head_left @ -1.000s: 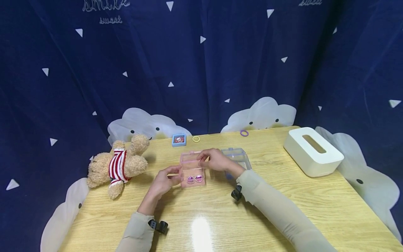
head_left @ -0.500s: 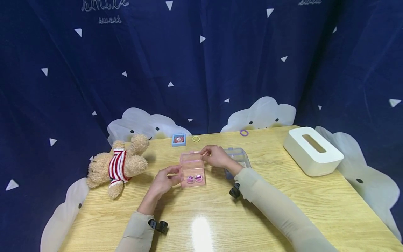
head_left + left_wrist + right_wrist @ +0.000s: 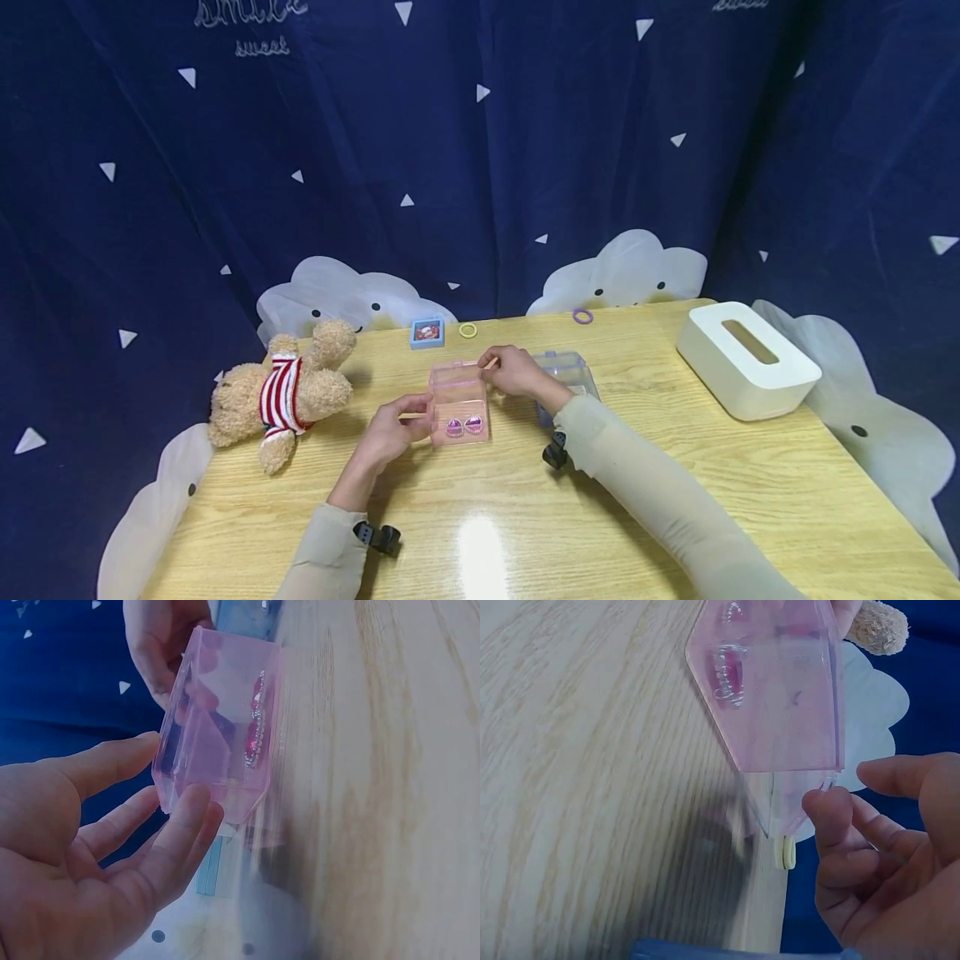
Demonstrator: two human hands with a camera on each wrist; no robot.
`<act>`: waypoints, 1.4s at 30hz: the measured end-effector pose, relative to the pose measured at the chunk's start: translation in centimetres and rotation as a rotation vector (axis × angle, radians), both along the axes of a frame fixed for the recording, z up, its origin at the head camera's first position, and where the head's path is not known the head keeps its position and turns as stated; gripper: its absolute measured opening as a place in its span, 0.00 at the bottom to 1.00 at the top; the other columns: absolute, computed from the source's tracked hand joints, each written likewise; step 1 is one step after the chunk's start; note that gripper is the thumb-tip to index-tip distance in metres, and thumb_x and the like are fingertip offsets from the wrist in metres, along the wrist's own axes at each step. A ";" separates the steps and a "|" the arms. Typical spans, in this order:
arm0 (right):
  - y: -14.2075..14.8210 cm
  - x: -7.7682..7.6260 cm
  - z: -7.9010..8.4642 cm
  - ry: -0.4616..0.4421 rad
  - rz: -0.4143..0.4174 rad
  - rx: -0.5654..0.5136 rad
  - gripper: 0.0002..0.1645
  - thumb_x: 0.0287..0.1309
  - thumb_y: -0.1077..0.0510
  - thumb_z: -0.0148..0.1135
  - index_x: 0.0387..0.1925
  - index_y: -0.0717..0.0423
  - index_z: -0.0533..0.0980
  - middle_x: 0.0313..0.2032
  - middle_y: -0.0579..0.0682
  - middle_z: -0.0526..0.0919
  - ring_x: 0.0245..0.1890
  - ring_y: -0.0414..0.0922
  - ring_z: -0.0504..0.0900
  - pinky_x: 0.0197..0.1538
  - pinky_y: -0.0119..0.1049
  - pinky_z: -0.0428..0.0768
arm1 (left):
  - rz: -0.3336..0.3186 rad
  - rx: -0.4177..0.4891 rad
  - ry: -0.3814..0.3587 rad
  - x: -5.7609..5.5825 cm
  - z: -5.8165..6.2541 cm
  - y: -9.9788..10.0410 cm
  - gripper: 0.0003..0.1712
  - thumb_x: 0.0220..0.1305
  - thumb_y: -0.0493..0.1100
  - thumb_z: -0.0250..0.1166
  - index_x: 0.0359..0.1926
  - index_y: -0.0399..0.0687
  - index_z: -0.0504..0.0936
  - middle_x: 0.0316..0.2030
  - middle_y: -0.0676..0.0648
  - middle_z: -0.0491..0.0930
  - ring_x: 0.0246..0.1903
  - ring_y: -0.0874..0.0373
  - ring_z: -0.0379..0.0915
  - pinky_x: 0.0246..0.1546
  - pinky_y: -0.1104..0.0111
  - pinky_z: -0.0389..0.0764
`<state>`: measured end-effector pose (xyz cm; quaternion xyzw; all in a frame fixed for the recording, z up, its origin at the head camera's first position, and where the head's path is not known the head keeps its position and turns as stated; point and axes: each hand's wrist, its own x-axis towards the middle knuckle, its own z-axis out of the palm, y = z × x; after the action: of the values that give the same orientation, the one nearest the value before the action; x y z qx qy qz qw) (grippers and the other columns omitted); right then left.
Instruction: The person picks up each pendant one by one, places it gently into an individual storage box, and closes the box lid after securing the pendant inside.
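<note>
A translucent pink plastic box (image 3: 459,410) stands on the table with its hinged lid (image 3: 457,375) raised at the far side. Inside lie two shiny pink-purple rounded pieces (image 3: 464,426) edged with small silvery beads. My left hand (image 3: 389,427) holds the box at its left side, thumb on one edge and fingers against the wall, seen closely in the left wrist view. At the lid's right corner is my right hand (image 3: 515,372), fingers curled. In the right wrist view its fingertips (image 3: 829,806) are right at the lid's edge, with the thumb just beside it.
Partly behind my right hand sits a clear bluish plastic box (image 3: 564,368). Farther back are a small blue picture case (image 3: 427,332), a yellow ring (image 3: 468,330) and a purple ring (image 3: 582,316). A teddy bear (image 3: 281,396) lies left, a white tissue box (image 3: 746,360) right.
My right hand has shifted slightly back and to the right along the lid's edge, then stays nearly still. My left hand and the box have kept their place.
</note>
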<state>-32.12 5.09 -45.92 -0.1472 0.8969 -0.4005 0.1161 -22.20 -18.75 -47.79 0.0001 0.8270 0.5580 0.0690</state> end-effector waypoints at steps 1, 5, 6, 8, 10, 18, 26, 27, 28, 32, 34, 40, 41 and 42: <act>0.0 0.0 -0.1 -0.012 0.001 -0.005 0.15 0.65 0.55 0.61 0.50 0.57 0.80 0.29 0.51 0.84 0.25 0.49 0.84 0.23 0.30 0.75 | -0.001 -0.003 0.003 0.0 0.0 0.0 0.29 0.63 0.31 0.67 0.65 0.39 0.74 0.57 0.34 0.77 0.53 0.44 0.80 0.51 0.61 0.82; 0.1 -0.1 -0.3 -0.038 -0.005 -0.036 0.17 0.65 0.55 0.61 0.52 0.58 0.79 0.33 0.54 0.86 0.28 0.52 0.85 0.24 0.30 0.75 | -0.011 -0.011 0.013 0.1 0.0 -0.1 0.29 0.63 0.31 0.66 0.65 0.39 0.74 0.56 0.34 0.78 0.52 0.45 0.81 0.51 0.61 0.83; 0.1 -0.1 -0.3 -0.036 -0.008 -0.043 0.17 0.65 0.56 0.60 0.53 0.58 0.79 0.33 0.54 0.86 0.28 0.53 0.85 0.24 0.30 0.75 | -0.014 -0.016 0.016 0.1 0.0 -0.1 0.28 0.63 0.31 0.66 0.65 0.39 0.75 0.56 0.34 0.78 0.51 0.46 0.81 0.50 0.61 0.83; 0.1 -0.2 -0.4 -0.029 -0.017 -0.057 0.17 0.65 0.56 0.60 0.53 0.59 0.78 0.34 0.55 0.86 0.28 0.55 0.86 0.24 0.30 0.75 | -0.014 -0.024 0.018 0.1 0.2 -0.1 0.28 0.63 0.32 0.67 0.65 0.40 0.75 0.55 0.35 0.78 0.51 0.46 0.81 0.50 0.62 0.83; 0.1 -0.3 -0.5 -0.019 -0.023 -0.070 0.18 0.65 0.57 0.60 0.54 0.59 0.77 0.34 0.56 0.87 0.29 0.56 0.86 0.25 0.30 0.74 | -0.012 -0.031 0.017 0.1 0.2 -0.1 0.28 0.63 0.32 0.67 0.65 0.40 0.75 0.55 0.35 0.78 0.51 0.46 0.81 0.49 0.62 0.83; 0.0 -0.3 -0.8 -0.018 -0.052 -0.099 0.21 0.60 0.61 0.66 0.55 0.59 0.75 0.34 0.52 0.88 0.29 0.54 0.87 0.26 0.31 0.76 | 0.000 -0.042 0.007 0.1 0.2 0.0 0.29 0.61 0.32 0.68 0.64 0.41 0.76 0.55 0.36 0.79 0.51 0.46 0.81 0.47 0.65 0.83; -0.1 -0.4 -0.9 0.003 -0.105 -0.113 0.25 0.56 0.63 0.70 0.55 0.51 0.73 0.36 0.51 0.87 0.29 0.47 0.86 0.28 0.31 0.78 | 0.002 -0.036 0.013 0.2 0.2 0.0 0.29 0.61 0.32 0.69 0.64 0.40 0.76 0.54 0.37 0.80 0.50 0.47 0.81 0.48 0.63 0.83; -0.1 -0.4 -1.0 0.003 -0.108 -0.115 0.26 0.57 0.63 0.70 0.56 0.51 0.73 0.36 0.51 0.87 0.29 0.46 0.85 0.28 0.31 0.77 | 0.003 -0.036 0.012 0.2 0.2 0.0 0.29 0.61 0.32 0.69 0.64 0.40 0.76 0.54 0.37 0.80 0.50 0.47 0.81 0.48 0.64 0.83; -0.1 -0.4 -1.0 0.007 -0.110 -0.116 0.27 0.57 0.62 0.70 0.57 0.51 0.73 0.36 0.50 0.87 0.28 0.44 0.85 0.28 0.31 0.77 | 0.004 -0.035 0.012 0.2 0.1 0.0 0.29 0.61 0.32 0.69 0.64 0.40 0.77 0.54 0.37 0.80 0.50 0.47 0.81 0.47 0.64 0.83; 0.0 -0.4 -0.9 0.018 -0.099 -0.139 0.25 0.58 0.62 0.68 0.58 0.55 0.75 0.35 0.50 0.87 0.27 0.43 0.83 0.28 0.31 0.76 | 0.007 -0.033 0.015 0.1 0.1 0.0 0.28 0.61 0.32 0.69 0.63 0.40 0.77 0.54 0.36 0.80 0.49 0.47 0.82 0.46 0.65 0.83; 0.1 -0.4 -0.9 0.029 -0.084 -0.151 0.22 0.59 0.62 0.67 0.55 0.57 0.77 0.35 0.52 0.87 0.28 0.48 0.84 0.27 0.31 0.75 | 0.005 -0.035 0.012 0.1 0.1 0.0 0.28 0.61 0.32 0.69 0.63 0.41 0.77 0.54 0.36 0.80 0.49 0.48 0.82 0.46 0.65 0.83; 0.4 -0.6 -0.8 -0.006 -0.063 -0.219 0.14 0.69 0.55 0.59 0.50 0.58 0.81 0.36 0.56 0.84 0.32 0.58 0.86 0.30 0.35 0.80 | 0.004 -0.053 0.009 0.0 0.3 0.0 0.30 0.60 0.33 0.70 0.64 0.42 0.76 0.54 0.37 0.79 0.50 0.47 0.82 0.47 0.65 0.83; 0.5 -0.6 -0.7 -0.029 -0.063 -0.240 0.15 0.71 0.54 0.57 0.50 0.59 0.81 0.37 0.57 0.84 0.31 0.56 0.85 0.31 0.37 0.81 | 0.008 -0.052 0.008 0.0 0.3 0.0 0.30 0.60 0.33 0.70 0.64 0.42 0.77 0.55 0.37 0.79 0.50 0.46 0.81 0.47 0.64 0.83; 0.6 -0.5 -0.6 -0.053 -0.065 -0.258 0.16 0.73 0.53 0.54 0.51 0.59 0.80 0.37 0.57 0.84 0.29 0.54 0.84 0.32 0.38 0.80 | 0.012 -0.053 0.009 0.0 0.3 0.0 0.30 0.60 0.33 0.70 0.64 0.42 0.77 0.55 0.37 0.79 0.51 0.46 0.81 0.47 0.64 0.83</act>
<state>-32.66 5.69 -46.53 -0.1209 0.8388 -0.5199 0.1070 -22.19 -18.79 -47.52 -0.0044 0.8418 0.5363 0.0618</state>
